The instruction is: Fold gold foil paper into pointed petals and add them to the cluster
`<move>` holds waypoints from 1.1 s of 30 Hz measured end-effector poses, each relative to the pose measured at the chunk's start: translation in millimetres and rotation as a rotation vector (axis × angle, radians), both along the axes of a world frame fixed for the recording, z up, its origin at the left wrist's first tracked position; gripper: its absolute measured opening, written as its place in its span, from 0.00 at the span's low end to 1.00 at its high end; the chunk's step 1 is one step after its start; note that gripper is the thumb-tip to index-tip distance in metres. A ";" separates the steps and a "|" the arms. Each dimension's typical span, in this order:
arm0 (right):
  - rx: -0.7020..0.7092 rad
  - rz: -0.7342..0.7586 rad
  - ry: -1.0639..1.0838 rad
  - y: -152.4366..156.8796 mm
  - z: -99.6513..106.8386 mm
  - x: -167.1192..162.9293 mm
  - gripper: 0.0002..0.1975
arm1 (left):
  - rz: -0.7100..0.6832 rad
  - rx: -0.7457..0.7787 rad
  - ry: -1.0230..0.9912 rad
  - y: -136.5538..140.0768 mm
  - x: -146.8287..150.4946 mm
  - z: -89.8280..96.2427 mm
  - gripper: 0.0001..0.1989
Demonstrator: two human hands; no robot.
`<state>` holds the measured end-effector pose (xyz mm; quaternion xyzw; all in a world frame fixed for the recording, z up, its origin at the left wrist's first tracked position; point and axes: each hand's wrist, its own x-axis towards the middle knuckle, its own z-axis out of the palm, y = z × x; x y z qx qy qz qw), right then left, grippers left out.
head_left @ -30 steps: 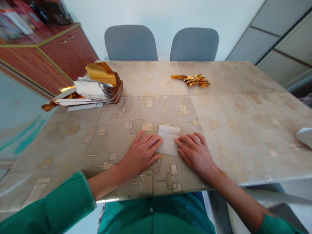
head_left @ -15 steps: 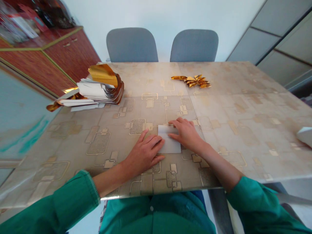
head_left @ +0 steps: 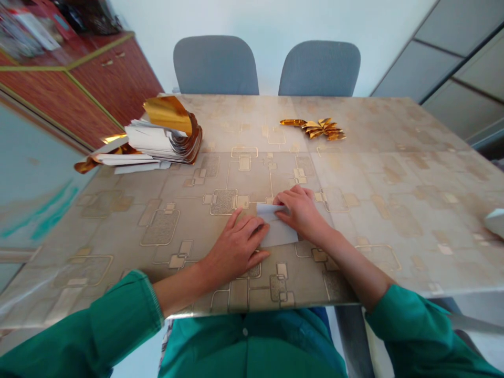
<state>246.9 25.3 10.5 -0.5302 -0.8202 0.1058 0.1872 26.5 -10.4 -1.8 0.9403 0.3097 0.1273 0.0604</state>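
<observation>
A small white sheet of paper lies on the patterned tablecloth in front of me, its upper right part lifted a little. My left hand rests on the table with fingers spread, their tips on the paper's left edge. At the upper right corner, my right hand pinches the sheet between thumb and fingers. The underside of the paper is hidden. Farther back lie several folded gold foil pieces, grouped together, with a longer gold strip at their left end.
A thick stack of white-and-gold paper sheets sits at the table's back left, some curled up. The tablecloth covers the whole table. Two grey chairs stand behind it. Something white sits at the right edge. A reddish cabinet is at left.
The right hand's fingers have closed on the paper's upper right corner and raised it slightly, and the sheet has turned a little. The left hand stays at the left edge.
</observation>
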 end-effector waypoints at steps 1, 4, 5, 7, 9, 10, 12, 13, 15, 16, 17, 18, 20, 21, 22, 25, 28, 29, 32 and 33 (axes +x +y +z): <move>0.026 0.014 -0.010 -2.0 0.0 0.3 0.06 | 0.006 -0.005 -0.002 -0.7 0.8 0.4 0.22; 0.094 0.032 -0.036 -8.4 -0.1 0.8 0.07 | 0.023 -0.015 -0.012 -2.7 2.4 1.4 0.23; 0.108 0.034 -0.045 -10.4 0.0 0.8 0.08 | 0.028 -0.016 -0.016 -3.3 2.5 1.6 0.22; 0.119 0.043 -0.069 -14.2 0.5 0.8 0.08 | 0.039 -0.017 -0.023 -4.5 2.5 1.8 0.22; 0.124 0.058 -0.112 -18.3 1.2 0.9 0.07 | 0.050 -0.013 -0.027 -5.5 2.5 1.8 0.22; 0.129 0.065 -0.136 -20.4 1.5 1.2 0.07 | 0.055 -0.011 -0.025 -6.0 2.5 1.7 0.22; 0.138 0.083 -0.175 -24.7 1.7 2.0 0.07 | 0.064 -0.008 -0.017 -6.6 2.5 1.4 0.23; 0.141 0.092 -0.186 -26.7 1.5 2.5 0.06 | 0.066 -0.006 -0.014 -6.8 2.4 1.1 0.23; 0.141 0.106 -0.189 -30.0 0.6 3.8 0.06 | 0.066 -0.007 -0.009 -6.8 1.7 0.4 0.23; 0.138 0.111 -0.185 -31.1 0.0 4.4 0.06 | 0.063 -0.008 -0.008 -6.6 0.9 0.1 0.23; 0.135 0.115 -0.179 -31.9 -0.6 4.9 0.06 | 0.056 -0.008 -0.008 -6.4 -0.2 -0.2 0.23; 0.132 0.117 -0.171 -32.3 -1.2 5.2 0.07 | 0.048 -0.008 -0.007 -6.2 -1.6 -0.5 0.23; 0.127 0.121 -0.158 -32.5 -2.1 5.6 0.07 | 0.024 -0.004 -0.006 -5.7 -5.1 -0.4 0.21; 0.126 0.122 -0.153 -32.4 -2.4 5.7 0.07 | 0.012 0.001 -0.006 -5.4 -7.0 -0.2 0.20; 0.127 0.123 -0.147 -32.2 -2.6 5.7 0.07 | 0.002 0.005 -0.006 -5.1 -9.0 0.2 0.19; 0.123 0.125 -0.128 -32.1 -2.9 6.1 0.07 | -0.008 0.019 -0.010 -3.8 -14.8 1.3 0.18; 0.116 0.123 -0.116 -32.2 -3.0 6.3 0.07 | -0.024 0.035 -0.024 -1.4 -19.8 1.4 0.17; 0.115 0.122 -0.114 -32.2 -3.0 6.3 0.07 | -0.035 0.038 -0.031 -0.1 -21.0 1.3 0.16; 0.122 0.118 -0.110 -32.1 -3.2 5.9 0.07 | -0.036 0.042 -0.065 5.0 -21.9 2.2 0.14; 0.128 0.119 -0.111 -32.0 -3.3 5.8 0.07 | -0.011 0.040 -0.081 7.1 -20.9 3.0 0.12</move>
